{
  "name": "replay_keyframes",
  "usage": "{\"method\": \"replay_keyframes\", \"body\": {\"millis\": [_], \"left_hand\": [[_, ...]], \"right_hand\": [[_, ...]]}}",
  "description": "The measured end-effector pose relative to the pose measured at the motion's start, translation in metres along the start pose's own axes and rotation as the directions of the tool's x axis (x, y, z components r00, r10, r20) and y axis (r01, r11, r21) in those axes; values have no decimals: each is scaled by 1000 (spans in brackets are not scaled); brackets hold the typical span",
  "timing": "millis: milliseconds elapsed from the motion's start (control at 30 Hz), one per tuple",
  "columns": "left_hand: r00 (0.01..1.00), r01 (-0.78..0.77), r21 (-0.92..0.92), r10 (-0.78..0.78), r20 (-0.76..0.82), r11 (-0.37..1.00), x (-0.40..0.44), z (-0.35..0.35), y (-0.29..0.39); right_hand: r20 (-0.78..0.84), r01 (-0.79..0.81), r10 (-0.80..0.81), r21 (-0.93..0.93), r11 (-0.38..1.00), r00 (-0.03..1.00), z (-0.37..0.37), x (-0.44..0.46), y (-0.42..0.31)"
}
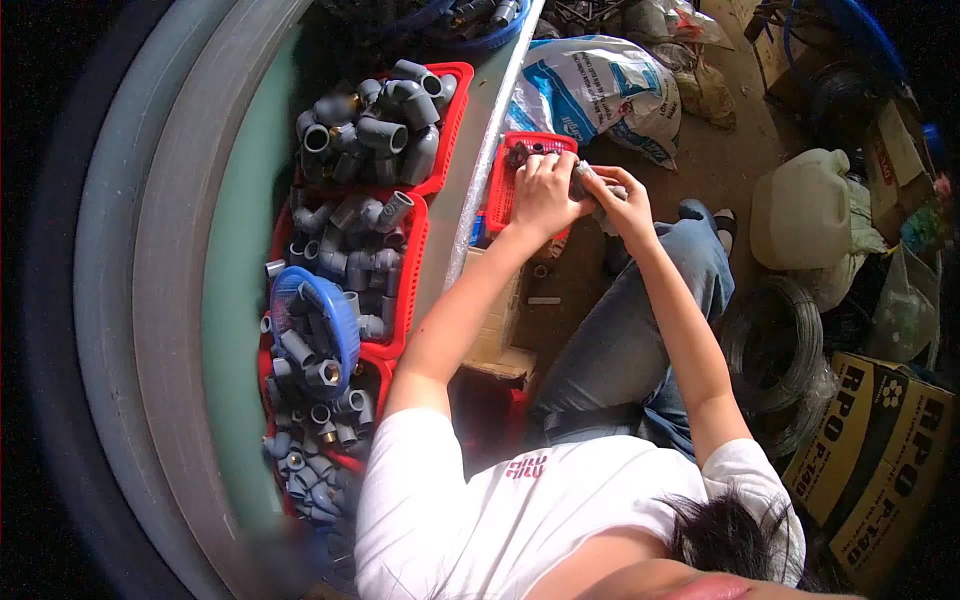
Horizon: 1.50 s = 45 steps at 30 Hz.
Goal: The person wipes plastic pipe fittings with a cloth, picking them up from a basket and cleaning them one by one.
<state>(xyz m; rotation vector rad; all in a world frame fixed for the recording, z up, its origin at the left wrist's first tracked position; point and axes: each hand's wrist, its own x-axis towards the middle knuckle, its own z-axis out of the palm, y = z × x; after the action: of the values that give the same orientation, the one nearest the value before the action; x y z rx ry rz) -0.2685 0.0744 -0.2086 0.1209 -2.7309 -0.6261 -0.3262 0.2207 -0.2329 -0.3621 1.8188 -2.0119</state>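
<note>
My left hand (545, 195) is beside the near end of a small red basket (503, 190), its fingers curled and its thumb side against a small grey piece (584, 186). My right hand (624, 208) grips the same grey piece from the other side. Fingers cover most of it, so its kind cannot be made out. Small dark parts (518, 153) lie in the red basket, partly hidden behind my left hand.
Red baskets (424, 225) of grey pipe fittings (382, 135) stand on the left, with a blue basket (352, 330) tilted among them. A white sack (590, 95) lies ahead. On the right are a jerrycan (803, 210), coiled wire (772, 345) and a cardboard box (870, 450).
</note>
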Motion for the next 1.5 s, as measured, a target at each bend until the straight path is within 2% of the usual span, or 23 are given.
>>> {"method": "replay_keyframes", "body": {"millis": [167,200,300,333,433,500,567,767,800,900,933,1033,1100,1167,1267,1367,1500], "left_hand": [[999,-45,-32,46,8,998,-7,-3,14],[999,-47,24,47,5,999,-6,-7,15],[998,51,120,-47,-30,992,2,-11,7],[993,74,122,-62,-104,990,3,-7,2],[993,48,148,-31,-113,988,2,-6,1],[997,-63,117,67,-27,991,-3,-6,6],[990,-136,135,140,-16,981,-7,-1,12],[991,81,196,-58,-122,977,1,-9,-5],[994,66,201,-48,-95,977,2,-17,3],[992,-110,189,120,-43,976,-3,-14,11],[988,-124,181,138,-65,976,-4,-13,13],[978,-70,256,116,-172,964,4,-24,8],[981,51,176,-17,-194,983,7,-29,5],[983,-11,235,53,-176,972,6,-28,4],[988,-108,223,129,-83,969,-1,-21,13],[982,-175,232,187,-32,957,-2,-18,15],[983,-92,270,131,-130,959,4,-21,3]], "right_hand": [[-64,-28,29,23,999,998,-1,1,-4],[-68,-41,43,29,999,997,-1,1,-5],[-1,-30,30,7,1000,1000,1,-2,-7],[31,-129,130,-5,992,991,0,-3,-13],[4,-11,11,11,1000,1000,0,-2,-7],[-50,11,-11,0,1000,999,0,-1,-4],[-63,-2,2,5,1000,998,-3,0,-4],[50,-98,99,-30,995,994,-1,-4,-10],[42,-83,85,-46,996,996,0,-4,-12],[-37,-59,59,9,998,998,-1,-3,-11],[-29,-52,53,36,998,998,-3,-2,-12],[21,-83,82,26,996,996,-2,-4,-17],[30,-53,53,-17,998,998,-1,-4,-12],[29,-27,28,-51,998,999,1,-4,-11],[-21,-46,47,70,996,999,0,-3,-9],[-58,-10,11,24,1000,998,-1,0,-9],[-2,-53,53,42,998,999,3,1,-7]]}}
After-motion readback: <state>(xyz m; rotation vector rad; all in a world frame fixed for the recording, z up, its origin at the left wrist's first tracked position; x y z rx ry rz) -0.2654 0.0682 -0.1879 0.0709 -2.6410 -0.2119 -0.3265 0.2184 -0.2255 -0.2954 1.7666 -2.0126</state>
